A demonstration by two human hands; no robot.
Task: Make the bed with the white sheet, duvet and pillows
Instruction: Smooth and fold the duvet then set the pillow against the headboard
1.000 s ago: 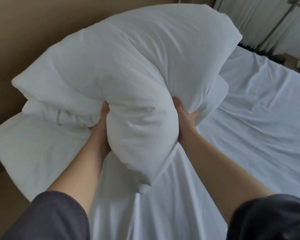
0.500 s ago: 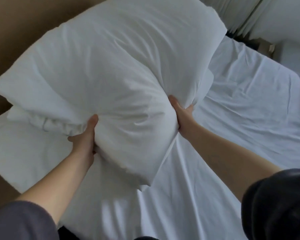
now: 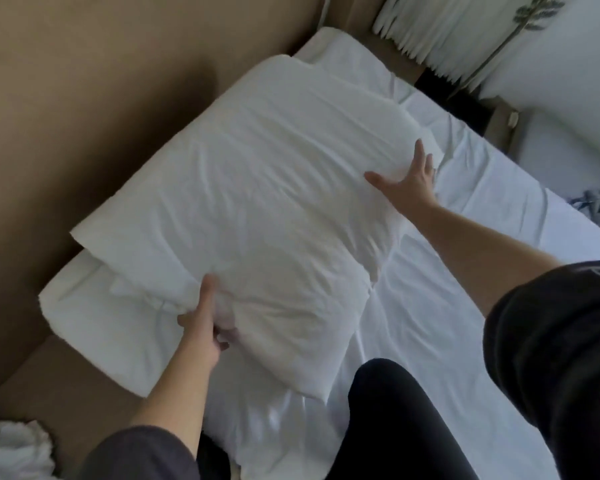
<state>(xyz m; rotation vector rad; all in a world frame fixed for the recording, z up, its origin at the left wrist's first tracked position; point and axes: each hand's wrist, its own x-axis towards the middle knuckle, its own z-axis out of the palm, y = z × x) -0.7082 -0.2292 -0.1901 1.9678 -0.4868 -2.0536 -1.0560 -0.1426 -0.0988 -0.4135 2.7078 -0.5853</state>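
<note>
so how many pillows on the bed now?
2. The top pillow lies by the wall, left hand gripping its near edge, right hand flat on it. The lower pillow pokes out beneath it, at left. Others may be hidden underneath.

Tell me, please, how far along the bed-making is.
Done: the sheet is spread, though creased. In hand: the top pillow lies on a second pillow by the wall; the left hand grips its near edge, the right hand rests flat on it. Left: no duvet is spread yet.
</note>
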